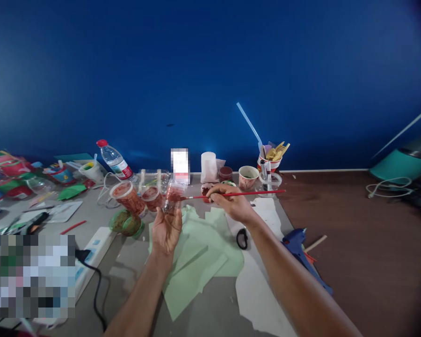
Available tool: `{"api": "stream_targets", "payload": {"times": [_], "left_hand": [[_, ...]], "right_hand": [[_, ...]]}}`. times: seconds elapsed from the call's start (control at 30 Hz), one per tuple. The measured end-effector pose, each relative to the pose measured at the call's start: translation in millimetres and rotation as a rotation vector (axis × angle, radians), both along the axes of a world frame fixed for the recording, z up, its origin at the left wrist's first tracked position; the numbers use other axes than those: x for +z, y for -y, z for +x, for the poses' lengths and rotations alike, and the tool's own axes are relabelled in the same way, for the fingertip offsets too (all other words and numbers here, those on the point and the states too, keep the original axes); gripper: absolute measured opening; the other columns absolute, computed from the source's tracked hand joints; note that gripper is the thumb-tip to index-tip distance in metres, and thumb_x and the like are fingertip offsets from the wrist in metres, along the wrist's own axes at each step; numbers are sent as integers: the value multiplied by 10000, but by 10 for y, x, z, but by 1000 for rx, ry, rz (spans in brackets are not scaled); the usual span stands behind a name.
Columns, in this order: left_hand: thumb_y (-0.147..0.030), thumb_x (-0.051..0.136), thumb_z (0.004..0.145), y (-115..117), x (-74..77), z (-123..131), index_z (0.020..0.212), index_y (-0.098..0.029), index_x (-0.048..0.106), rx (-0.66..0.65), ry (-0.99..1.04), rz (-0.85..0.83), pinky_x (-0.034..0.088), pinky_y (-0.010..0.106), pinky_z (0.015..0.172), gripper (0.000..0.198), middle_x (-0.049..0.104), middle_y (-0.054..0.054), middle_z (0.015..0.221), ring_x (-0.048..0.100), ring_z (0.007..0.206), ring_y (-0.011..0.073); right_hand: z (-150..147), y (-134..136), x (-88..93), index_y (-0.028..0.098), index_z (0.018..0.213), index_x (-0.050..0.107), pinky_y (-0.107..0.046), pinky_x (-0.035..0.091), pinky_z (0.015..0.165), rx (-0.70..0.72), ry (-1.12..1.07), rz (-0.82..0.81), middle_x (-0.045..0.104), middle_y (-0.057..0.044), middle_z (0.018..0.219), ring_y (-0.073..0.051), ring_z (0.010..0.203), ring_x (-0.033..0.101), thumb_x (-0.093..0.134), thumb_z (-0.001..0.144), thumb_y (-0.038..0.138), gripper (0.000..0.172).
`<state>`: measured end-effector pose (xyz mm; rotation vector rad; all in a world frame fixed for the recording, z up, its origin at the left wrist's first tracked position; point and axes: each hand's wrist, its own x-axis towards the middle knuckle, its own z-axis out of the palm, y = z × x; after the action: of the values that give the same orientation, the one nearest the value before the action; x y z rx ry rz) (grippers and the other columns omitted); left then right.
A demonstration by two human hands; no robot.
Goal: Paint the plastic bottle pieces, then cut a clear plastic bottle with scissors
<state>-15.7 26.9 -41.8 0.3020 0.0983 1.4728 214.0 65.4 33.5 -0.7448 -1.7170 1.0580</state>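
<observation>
Clocked from the one bare left hand (166,230): one bare right hand (229,201) and one thin red-handled paintbrush (252,193) at two o'clock, one blue plastic glue gun (299,241) at three, one white plastic power strip (100,247) between eight and nine, one red-capped clear plastic bottle (114,160) at eleven.

Muted light, dark right corners, 2 pixelated patches (30,276).

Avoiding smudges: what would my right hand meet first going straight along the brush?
Probably the reddish-smeared clear plastic container held in your left hand; whether the brush touches it is unclear.
</observation>
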Motion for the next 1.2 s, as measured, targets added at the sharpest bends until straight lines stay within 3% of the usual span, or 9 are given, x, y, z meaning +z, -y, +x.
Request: {"api": "stream_targets", "payload": {"times": [0.2,0.37,0.53,0.8,0.97,1.2], "left_hand": [[-394,188,1005,14,14,42,1362,-176,493,33,-14,-21,565,313,865,517,718,145,1098,683,1027,209],[-381,230,1003,-6,-24,-9,1414,-209,424,35,-16,-51,560,326,880,486,692,135,1162,652,1088,221],[-402,210,1000,-25,-37,-29,1437,-162,378,78,-45,-115,571,325,852,526,704,168,1116,674,1044,226],[-413,217,999,34,69,45,1441,-201,376,44,-28,-16,565,263,851,515,652,142,1231,623,1133,216],[-421,226,998,18,29,-18,1446,-203,367,31,0,-28,568,282,853,518,654,141,1229,639,1108,226],[-416,220,996,11,8,12,1469,-191,317,28,-29,-12,563,292,856,532,667,154,1202,632,1122,224]], "right_hand": [[18,-15,-14,175,812,688,-265,425,607,-17,-66,-25,639,-32,739,-149,676,567,556,804,239,147],[-23,-29,-34,175,818,680,-271,430,619,-47,-23,-34,649,-39,767,-155,696,572,544,804,229,147],[0,-39,-14,175,763,660,-258,422,585,-62,-58,-77,624,-15,691,-138,638,552,538,782,215,130],[-31,-80,-134,181,826,685,-274,431,623,7,-75,-81,658,-37,765,-159,713,587,565,807,256,143],[-10,-102,-142,178,770,668,-260,419,579,-2,-148,-132,626,-15,689,-131,621,546,569,781,256,127],[-22,-81,-143,179,824,688,-274,431,638,23,-103,-65,656,-35,756,-153,713,580,573,806,257,141]]}}
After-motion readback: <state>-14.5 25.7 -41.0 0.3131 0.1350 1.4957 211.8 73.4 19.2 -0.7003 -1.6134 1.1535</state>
